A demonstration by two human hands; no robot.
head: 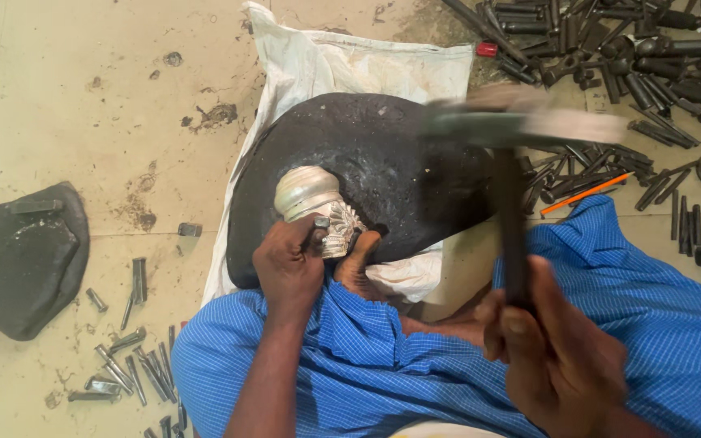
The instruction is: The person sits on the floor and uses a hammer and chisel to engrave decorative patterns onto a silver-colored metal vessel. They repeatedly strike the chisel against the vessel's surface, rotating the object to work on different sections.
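You sit on the pale floor (58, 105) in a blue checked cloth (383, 357). In front of you a big black round block (383, 162) lies on a white sack (326, 61). A second dark lump (22, 255) sits far off to your left. A heap of dark metal punches (634, 57) lies at the top right, and more small punches (135, 369) are scattered by your left knee. Your right hand (557, 357) is shut tight around the dark handle of a hammer (521, 130), whose head is raised and blurry above the block. A shiny silver piece (318, 203) with carved patterns rests on the block, with your toes (359, 259) against it. Your left hand (288, 264) grips a small punch (320, 227) and presses its tip on the silver piece.
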